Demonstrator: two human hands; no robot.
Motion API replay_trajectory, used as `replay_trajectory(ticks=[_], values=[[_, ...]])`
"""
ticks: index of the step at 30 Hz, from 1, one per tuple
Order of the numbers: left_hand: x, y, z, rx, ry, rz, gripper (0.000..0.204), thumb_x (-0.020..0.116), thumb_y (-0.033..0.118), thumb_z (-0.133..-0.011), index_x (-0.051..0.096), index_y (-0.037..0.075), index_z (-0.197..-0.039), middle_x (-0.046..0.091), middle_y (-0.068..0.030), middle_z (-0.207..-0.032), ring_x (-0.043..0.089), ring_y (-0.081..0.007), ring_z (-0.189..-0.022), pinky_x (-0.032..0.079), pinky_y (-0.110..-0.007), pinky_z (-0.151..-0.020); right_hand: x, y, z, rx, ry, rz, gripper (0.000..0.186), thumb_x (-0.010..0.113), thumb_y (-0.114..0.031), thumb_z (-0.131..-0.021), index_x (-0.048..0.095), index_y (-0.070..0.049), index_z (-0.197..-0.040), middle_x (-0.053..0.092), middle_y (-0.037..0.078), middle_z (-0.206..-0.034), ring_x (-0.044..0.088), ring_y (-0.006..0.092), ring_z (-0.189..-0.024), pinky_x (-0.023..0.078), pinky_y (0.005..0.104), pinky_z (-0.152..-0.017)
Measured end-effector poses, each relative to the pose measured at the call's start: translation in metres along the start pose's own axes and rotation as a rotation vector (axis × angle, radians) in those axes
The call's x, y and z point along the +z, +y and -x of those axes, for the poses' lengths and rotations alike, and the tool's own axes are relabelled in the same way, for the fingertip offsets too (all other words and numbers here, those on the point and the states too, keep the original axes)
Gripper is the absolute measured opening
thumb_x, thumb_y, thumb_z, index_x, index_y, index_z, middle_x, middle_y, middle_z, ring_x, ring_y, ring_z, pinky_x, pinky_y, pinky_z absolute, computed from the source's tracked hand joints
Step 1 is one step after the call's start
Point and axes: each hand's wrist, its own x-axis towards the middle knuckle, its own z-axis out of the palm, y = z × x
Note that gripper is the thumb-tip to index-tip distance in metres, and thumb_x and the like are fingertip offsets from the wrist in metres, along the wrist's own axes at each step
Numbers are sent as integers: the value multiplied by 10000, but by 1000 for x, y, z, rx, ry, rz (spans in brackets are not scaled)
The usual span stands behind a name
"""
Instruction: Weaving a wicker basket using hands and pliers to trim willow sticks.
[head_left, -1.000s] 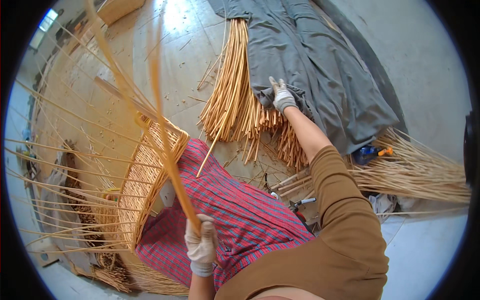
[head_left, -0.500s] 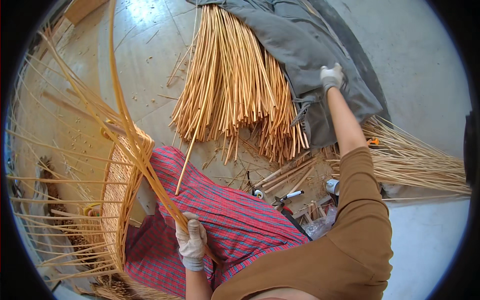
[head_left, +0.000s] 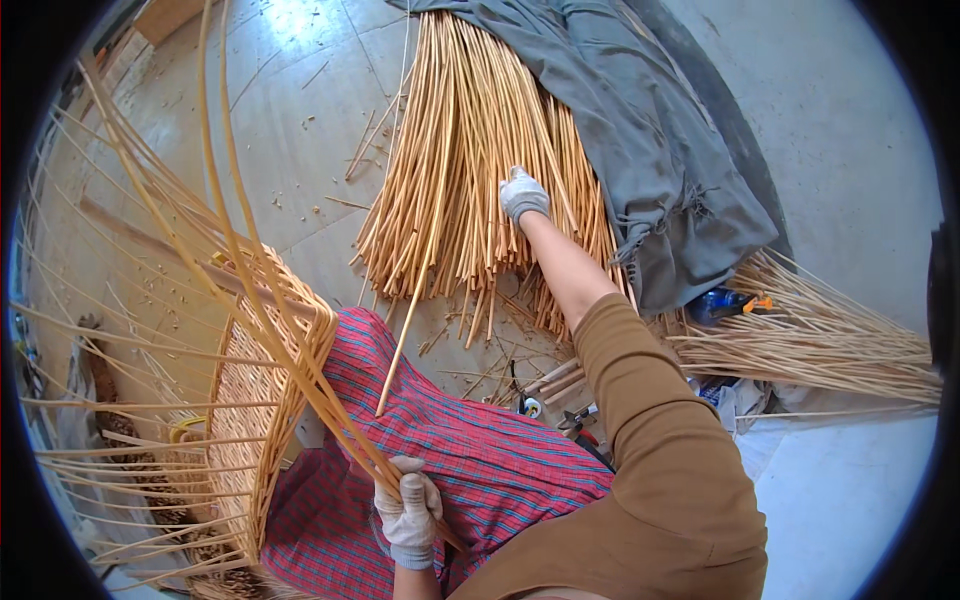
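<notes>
Left hand [head_left: 408, 508] is closed around rods [head_left: 352, 430]; right hand [head_left: 523, 193] is set on the pile [head_left: 450, 150] (its grip cannot be told), beside the cloth [head_left: 640, 130]. Rods are best drawn singly, avoiding tangles.

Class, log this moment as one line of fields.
left hand: gripping rods; right hand: at rod pile; grey cloth: partly covering pile; woven basket: left side

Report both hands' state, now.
Left hand: closed, holding long rods.
Right hand: over the pile of rods; whether it is open or gripping any cannot be told.
</notes>
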Motion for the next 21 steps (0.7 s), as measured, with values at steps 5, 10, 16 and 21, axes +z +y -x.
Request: replay_trajectory(ticks=[5,10,16,21], values=[[-1,6,0,-43,25,51,289,615,256,-964,513,21,-1097,482,-20,-577,442,-86,-429,353,-213,-379,-10,-27,2,277,-33,-127,424,408,-214,-983,450,-65,-1378,589,227,-1282,599,384,-1151,478,483,-973],[-6,6,-2,-91,-7,46,278,620,233,-961,516,17,-1103,490,-25,-584,444,-90,-434,355,-215,-384,9,-35,9,118,-27,55,390,568,-233,-870,582,-42,-1210,639,216,-1197,632,351,-1112,492,447,-962],[-5,14,-5,-119,-40,92,212,590,146,-970,530,17,-1127,500,-8,-611,439,-87,-433,359,-223,-393,36,-7,-6,-133,110,28,403,638,-240,-738,630,-37,-1086,664,224,-1110,623,378,-1080,505,429,-914],[-10,-5,-6,-152,-173,146,219,618,227,-968,563,80,-1121,527,35,-739,491,-40,-638,444,-219,-573,61,44,-51,-305,-208,449,361,586,-382,-875,705,-88,-1046,705,154,-1022,669,316,-982,545,418,-817]])
